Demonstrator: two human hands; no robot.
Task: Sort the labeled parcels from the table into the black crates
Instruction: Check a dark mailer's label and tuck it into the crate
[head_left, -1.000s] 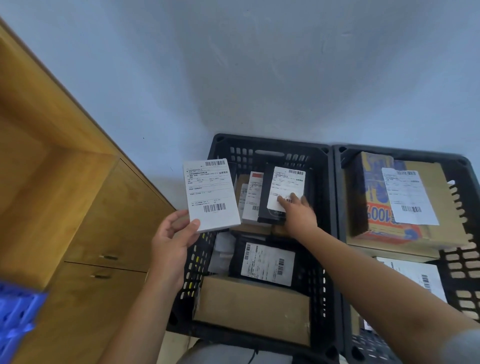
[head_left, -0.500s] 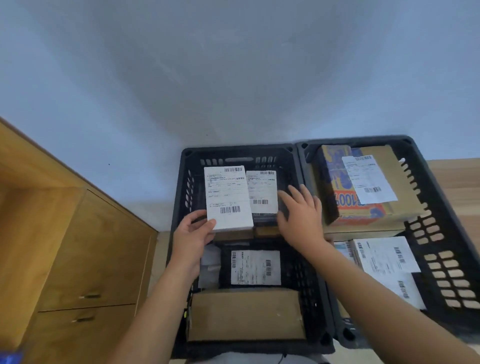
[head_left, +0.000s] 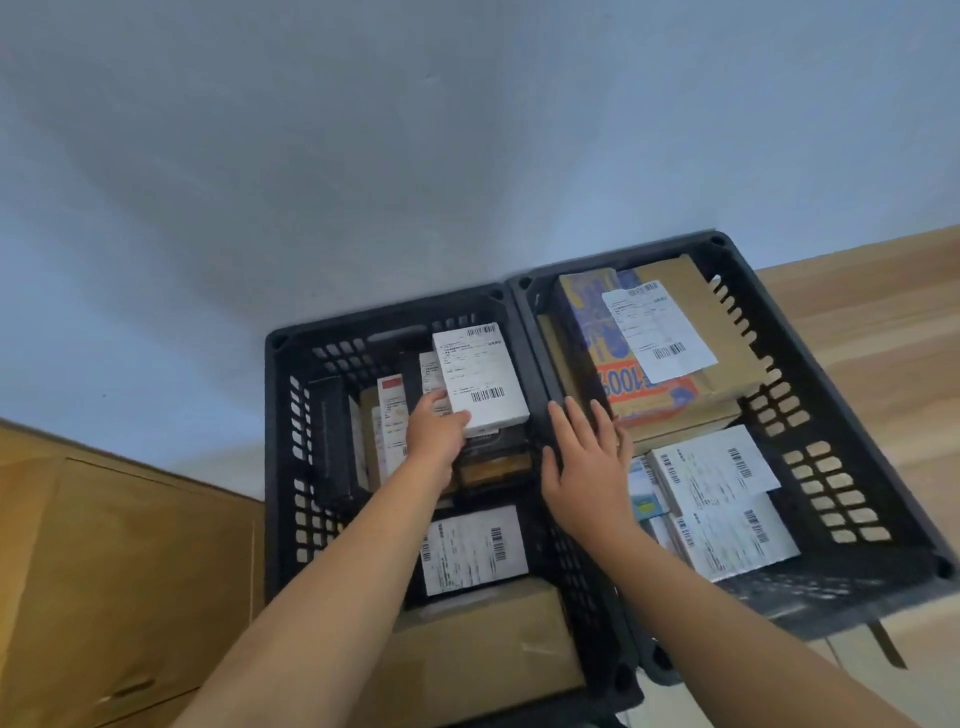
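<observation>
Currently left hand (head_left: 435, 434) pinches white labeled parcel (head_left: 480, 382) inside left black crate (head_left: 278, 415), above the stacked parcels. Right hand (head_left: 587, 467) fingers spread, over the divide beside right crate (head_left: 831, 415).

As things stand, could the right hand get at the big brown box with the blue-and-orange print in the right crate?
Probably yes. The right hand is open and holds nothing, its fingertips already at the near edge of the printed box. That box lies on top in the right crate, with nothing over it.

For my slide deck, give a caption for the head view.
Left hand lowers a white labeled parcel into the left black crate; right hand hovers open.
</observation>
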